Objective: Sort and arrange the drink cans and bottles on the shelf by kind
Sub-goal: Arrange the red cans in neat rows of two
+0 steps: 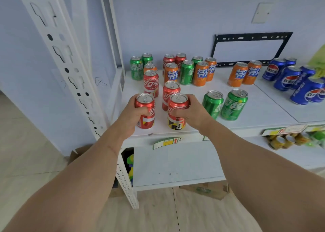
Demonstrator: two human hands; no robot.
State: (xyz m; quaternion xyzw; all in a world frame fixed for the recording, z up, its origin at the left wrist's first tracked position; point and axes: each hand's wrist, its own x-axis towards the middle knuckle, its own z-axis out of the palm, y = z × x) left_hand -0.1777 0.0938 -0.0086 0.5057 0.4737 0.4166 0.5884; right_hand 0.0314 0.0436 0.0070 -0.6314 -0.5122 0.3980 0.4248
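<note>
Your left hand (131,114) grips one red cola can (145,110) and your right hand (190,113) grips a second red can (177,114), both upright at the front left of the white shelf (255,115), just before two more red cans (159,89); a green pair (224,104) stands right.

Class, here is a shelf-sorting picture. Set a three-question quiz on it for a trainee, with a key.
1. True or false: each hand grips a red can.
2. Which cans stand at the far right of the shelf? A green, B blue, C orange.
3. What colour are the two front cans right of the hands?

Key: 1 true: left hand on one red can, right hand on another. 2 B, blue cans. 3 green.
</note>
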